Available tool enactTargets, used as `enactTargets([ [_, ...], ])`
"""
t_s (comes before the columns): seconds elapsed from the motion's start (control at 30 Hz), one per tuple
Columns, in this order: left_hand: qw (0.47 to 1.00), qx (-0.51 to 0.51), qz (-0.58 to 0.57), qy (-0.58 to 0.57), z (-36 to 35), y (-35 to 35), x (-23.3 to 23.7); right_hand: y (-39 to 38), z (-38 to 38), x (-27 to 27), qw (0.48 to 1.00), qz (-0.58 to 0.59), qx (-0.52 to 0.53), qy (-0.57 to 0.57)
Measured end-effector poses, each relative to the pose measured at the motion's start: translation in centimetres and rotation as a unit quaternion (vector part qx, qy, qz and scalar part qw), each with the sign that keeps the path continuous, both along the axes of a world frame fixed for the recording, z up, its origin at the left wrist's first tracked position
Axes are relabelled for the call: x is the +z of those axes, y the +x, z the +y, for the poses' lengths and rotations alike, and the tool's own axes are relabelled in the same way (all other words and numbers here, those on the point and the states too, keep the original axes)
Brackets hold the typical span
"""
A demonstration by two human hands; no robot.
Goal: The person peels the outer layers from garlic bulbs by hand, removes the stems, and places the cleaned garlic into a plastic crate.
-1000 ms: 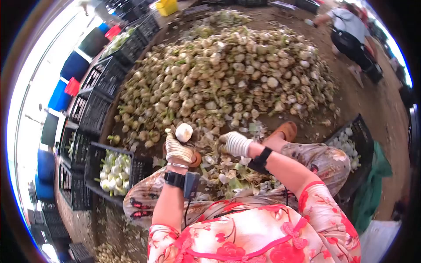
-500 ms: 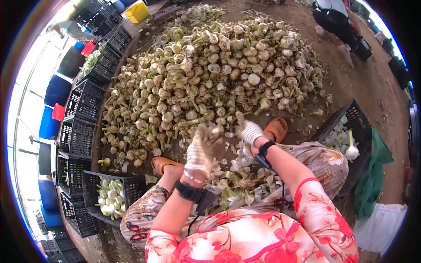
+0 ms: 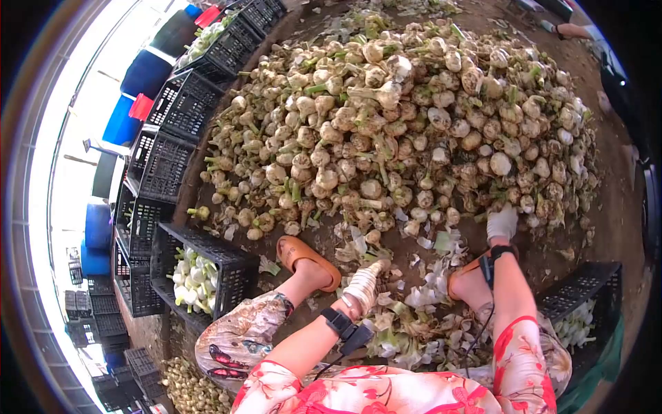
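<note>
A big heap of garlic bulbs (image 3: 324,138), dirt-stained and with short stems, covers the ground in front of me. My right hand (image 3: 502,224), in a whitish glove, reaches to the heap's near right edge and touches bulbs there; its fingertips are hidden. Closer to me, my left hand (image 3: 363,286) in a striped, soiled glove hangs over the peelings, fingers drawn together; whatever they may hold cannot be made out. Loose garlic skins and leaves (image 3: 407,328) lie between my feet, below both hands.
At my left stands a black crate (image 3: 234,276) with cleaned white garlic (image 3: 195,279). Another black crate (image 3: 579,293) at my right also contains garlic, with green cloth (image 3: 600,369) beside it. Stacked crates (image 3: 165,162) and blue barrels (image 3: 145,72) line the left. Another person's arm (image 3: 574,31) shows top right.
My hands, earlier close together before the heap, are now apart: the right has gone to the heap's right edge, the left sits lower over the peelings. The view has shifted.
</note>
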State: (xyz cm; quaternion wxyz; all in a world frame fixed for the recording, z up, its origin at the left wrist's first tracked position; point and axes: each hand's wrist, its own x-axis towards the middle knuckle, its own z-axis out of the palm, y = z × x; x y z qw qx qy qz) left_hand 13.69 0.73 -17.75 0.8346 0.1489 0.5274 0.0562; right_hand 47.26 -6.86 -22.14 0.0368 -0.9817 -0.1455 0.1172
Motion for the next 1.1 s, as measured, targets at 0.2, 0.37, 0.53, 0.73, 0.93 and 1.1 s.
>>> enactTargets([
  [0.2,0.998,-0.053,-0.013,0.013,-0.3,-0.6,1.3,-0.7,-1.4,-3.9,0.973,-0.061,-0.052,0.218],
  [0.37,1.0,-0.024,-0.019,0.0,-0.8,-1.6,-0.7,0.0,-1.0,-3.5,0.995,0.044,-0.048,0.069],
  [0.53,0.998,-0.062,-0.006,0.016,-0.8,0.0,0.7,0.2,-0.1,-3.6,0.991,0.129,0.024,0.001],
  [0.73,0.954,-0.161,-0.003,0.253,-0.8,0.6,2.2,-5.4,0.6,-5.4,0.568,0.653,-0.279,0.415],
  [0.93,0.822,0.079,-0.145,0.545,-0.2,-0.5,7.4,-20.4,3.1,13.2,0.547,0.719,-0.044,0.427],
  [1.1,0.827,0.029,-0.162,0.538,0.0,-6.2,11.5,-23.1,3.3,20.2,0.691,0.499,0.347,0.391],
])
